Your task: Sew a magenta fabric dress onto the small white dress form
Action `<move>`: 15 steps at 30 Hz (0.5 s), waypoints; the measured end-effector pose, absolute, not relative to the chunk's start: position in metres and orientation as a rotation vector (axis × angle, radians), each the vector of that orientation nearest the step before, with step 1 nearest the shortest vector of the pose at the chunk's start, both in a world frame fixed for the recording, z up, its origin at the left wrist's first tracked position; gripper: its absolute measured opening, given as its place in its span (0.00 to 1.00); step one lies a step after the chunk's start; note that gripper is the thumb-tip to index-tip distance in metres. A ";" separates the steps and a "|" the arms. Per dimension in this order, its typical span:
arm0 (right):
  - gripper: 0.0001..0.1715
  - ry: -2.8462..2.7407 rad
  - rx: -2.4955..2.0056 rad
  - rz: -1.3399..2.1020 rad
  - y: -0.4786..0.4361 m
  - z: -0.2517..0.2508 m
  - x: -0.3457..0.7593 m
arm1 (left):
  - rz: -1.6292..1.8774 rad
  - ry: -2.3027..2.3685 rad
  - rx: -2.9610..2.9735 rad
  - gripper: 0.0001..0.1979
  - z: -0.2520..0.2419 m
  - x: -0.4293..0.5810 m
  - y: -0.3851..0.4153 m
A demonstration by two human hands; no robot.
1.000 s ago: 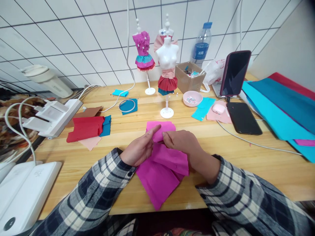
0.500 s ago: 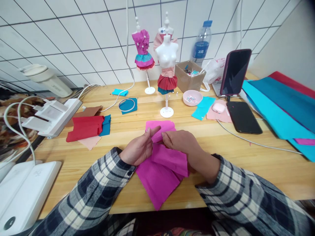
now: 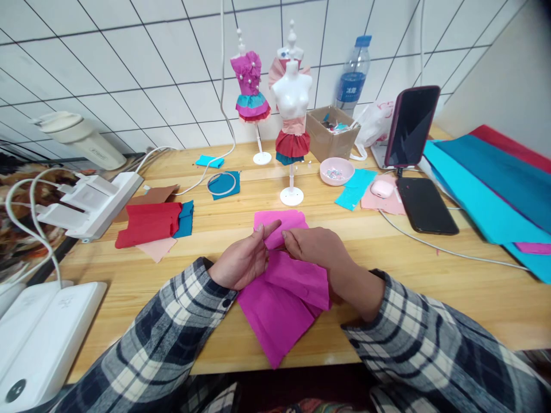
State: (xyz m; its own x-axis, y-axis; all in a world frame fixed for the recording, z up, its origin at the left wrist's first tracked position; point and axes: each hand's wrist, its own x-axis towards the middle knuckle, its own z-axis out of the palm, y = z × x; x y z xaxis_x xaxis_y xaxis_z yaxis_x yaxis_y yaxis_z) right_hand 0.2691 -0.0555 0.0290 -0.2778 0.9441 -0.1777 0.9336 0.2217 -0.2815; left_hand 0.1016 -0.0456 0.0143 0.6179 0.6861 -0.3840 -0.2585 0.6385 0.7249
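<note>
The right hand [image 3: 316, 250] is pinching a bright magenta, crepe-like paper sheet [image 3: 279, 304], thumb pressing onto curled fingers near the sheet's narrow upper part. The left hand [image 3: 239, 262] is lying along the opposite edge, one finger stretching over a lighter pink flap [image 3: 279, 217] just beyond the grip, its lower fingers curling out of sight; I cannot tell how tightly they are closing. Whether flap and sheet are one piece is also unclear.

The sheet is sitting between both hands, its lower part spreading toward the person, probably so that the gathered portion is staying close to the fingertips while the loose part is resting on the pale wooden table [image 3: 206, 344].

Straight beyond the grip, a small white plastic mannequin with a ruffled red skirt [image 3: 291, 94] is standing upright, perhaps for easy viewing. Beyond and right, a round pale-pink bowl [image 3: 338, 181] is keeping tiny beads together. Well left of the grip, a folded red papery piece [image 3: 148, 225] is lying aside, likely leaving the hands room.
</note>
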 end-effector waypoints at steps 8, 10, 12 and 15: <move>0.30 -2.417 -1.870 0.487 -0.057 0.028 0.268 | 0.580 0.800 0.689 0.29 0.019 0.103 -0.047; 0.29 -2.412 -1.841 0.446 -0.058 0.027 0.270 | 0.579 0.782 0.692 0.30 0.018 0.103 -0.047; 0.28 -2.381 -1.808 0.395 -0.058 0.026 0.275 | 0.584 0.746 0.696 0.31 0.016 0.102 -0.046; 0.29 -2.195 -1.742 0.418 -0.056 0.028 0.289 | 0.656 0.697 0.780 0.28 0.011 0.097 -0.043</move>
